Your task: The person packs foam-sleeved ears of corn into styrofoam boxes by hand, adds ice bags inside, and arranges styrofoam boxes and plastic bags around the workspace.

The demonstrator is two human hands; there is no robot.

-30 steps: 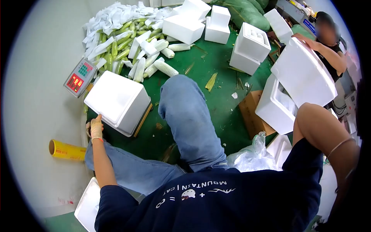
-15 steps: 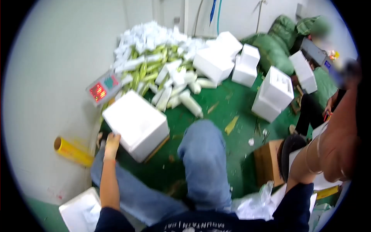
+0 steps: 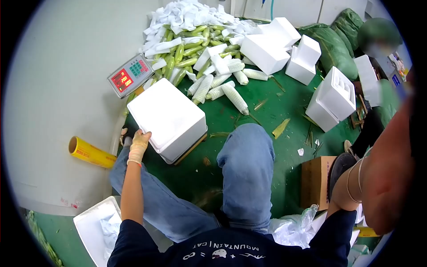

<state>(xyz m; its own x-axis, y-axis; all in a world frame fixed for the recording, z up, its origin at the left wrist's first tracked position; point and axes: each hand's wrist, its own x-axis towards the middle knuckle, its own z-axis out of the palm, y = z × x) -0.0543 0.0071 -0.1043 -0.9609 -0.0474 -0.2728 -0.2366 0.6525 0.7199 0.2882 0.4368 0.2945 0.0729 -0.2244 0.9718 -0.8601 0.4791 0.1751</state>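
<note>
My left hand (image 3: 139,144), in what looks like a thin pale glove, has its fingers closed on the near left edge of a white foam box (image 3: 169,120). The box is closed on top and sits tilted on the scale's platform, of which a brown edge (image 3: 191,149) shows. Just beyond it a digital scale display (image 3: 129,76) glows with red figures. At the right my bare forearm (image 3: 387,173) is raised close to the camera; the right hand itself lies beyond the edge of view.
Green ears of corn (image 3: 180,53), some in white foam nets (image 3: 235,98), lie before a heap of white nets (image 3: 187,13). More foam boxes (image 3: 264,53), green sacks (image 3: 329,49), a cardboard box (image 3: 316,180), a yellow roll (image 3: 91,152) and an open foam box (image 3: 86,227) surround me. Another person sits at right.
The view has tilted down and shifted, so things appear higher in it or further right. My left hand stays on the foam box's edge. The scale's red figures now read differently.
</note>
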